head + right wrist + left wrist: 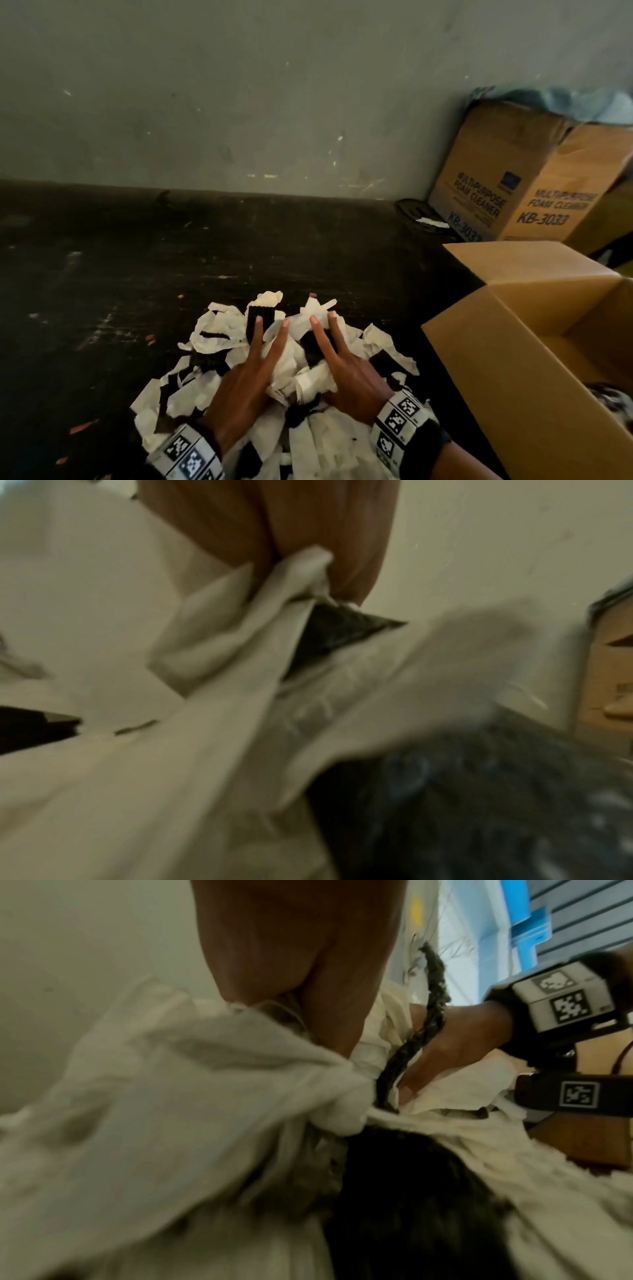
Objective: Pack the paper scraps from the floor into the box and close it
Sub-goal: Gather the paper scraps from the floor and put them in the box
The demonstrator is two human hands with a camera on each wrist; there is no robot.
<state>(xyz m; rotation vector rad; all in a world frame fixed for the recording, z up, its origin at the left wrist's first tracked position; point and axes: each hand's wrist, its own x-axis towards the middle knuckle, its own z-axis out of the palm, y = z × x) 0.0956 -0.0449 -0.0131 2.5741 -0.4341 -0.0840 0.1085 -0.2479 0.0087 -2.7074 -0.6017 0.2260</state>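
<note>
A heap of white and black paper scraps (191, 401) lies on the dark floor at the bottom centre. My left hand (255, 363) and right hand (337, 359) rest on the heap side by side, fingers straight and spread, with a clump of scraps (291, 377) bunched between them. Both thumbs are hidden in the paper. The open cardboard box (513, 394) stands just right of the heap, flaps up, with some scraps (616, 401) inside. The left wrist view shows my left hand (291, 947) against white scraps (171, 1083), and my right hand (455, 1042) beyond. The right wrist view, blurred, shows my right hand (291, 520) on scraps (222, 642).
A grey wall (239, 102) runs along the back. A second carton marked foam cleaner (507, 178) stands at the back right with a blue bag (565, 99) on top. A dark round object (421, 216) lies by it. Small orange bits dot the floor (102, 274).
</note>
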